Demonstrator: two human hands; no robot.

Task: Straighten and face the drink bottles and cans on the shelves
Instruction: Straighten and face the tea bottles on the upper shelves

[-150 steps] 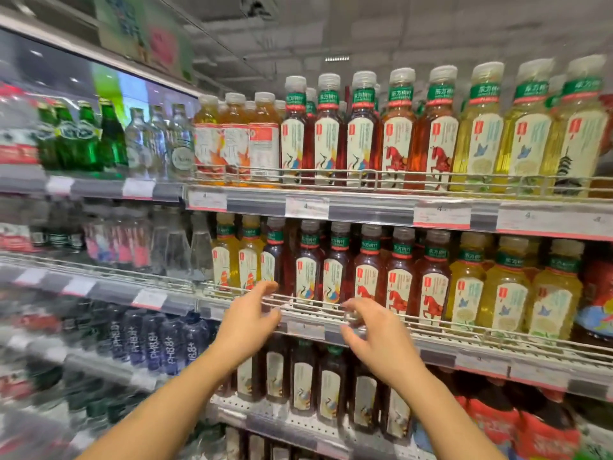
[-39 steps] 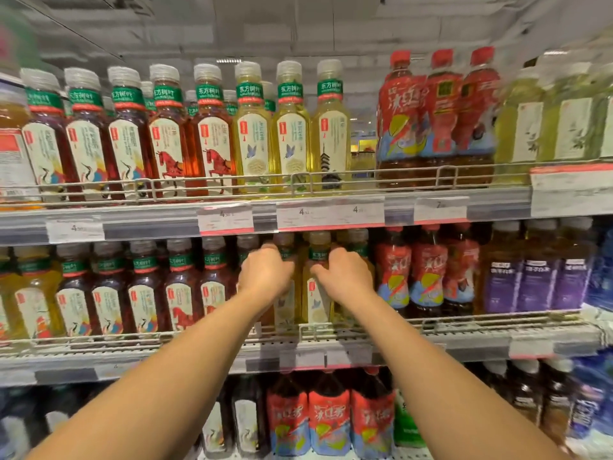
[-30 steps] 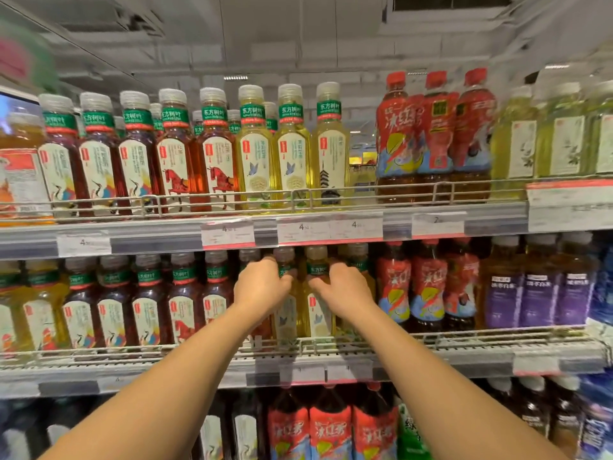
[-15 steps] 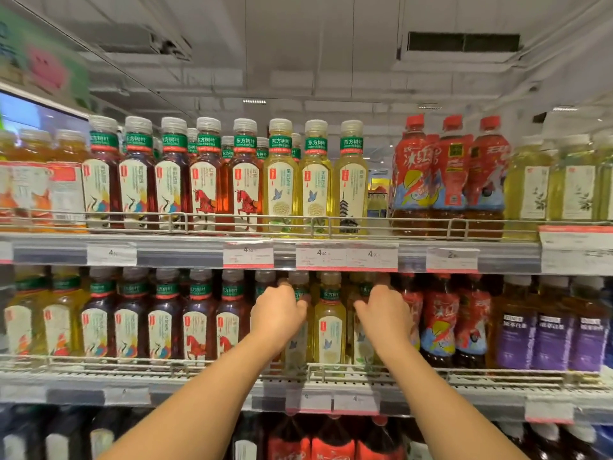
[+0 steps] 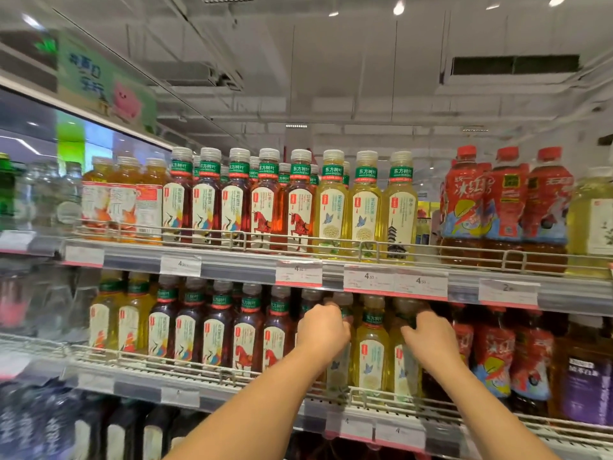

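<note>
Both my hands reach into the middle shelf (image 5: 212, 378) among pale yellow-green tea bottles. My left hand (image 5: 322, 331) grips the neck of one yellow tea bottle (image 5: 338, 370), which it mostly hides. My right hand (image 5: 428, 336) grips the neck of another yellow tea bottle (image 5: 405, 376) two places to the right. Between them a third yellow tea bottle (image 5: 371, 351) stands upright, label facing out. Dark red tea bottles (image 5: 245, 340) stand to the left of my hands.
The top shelf (image 5: 331, 267) carries orange, dark red, yellow and red-labelled bottles behind a wire rail. Red iced-tea bottles (image 5: 494, 353) and a purple-labelled bottle (image 5: 583, 383) stand right of my hands. Price tags line the shelf edges. Dark bottles fill the shelf below.
The camera has tilted upward, showing more ceiling. My hands have slid up the yellow bottles, from their bodies to their necks, and spread slightly apart.
</note>
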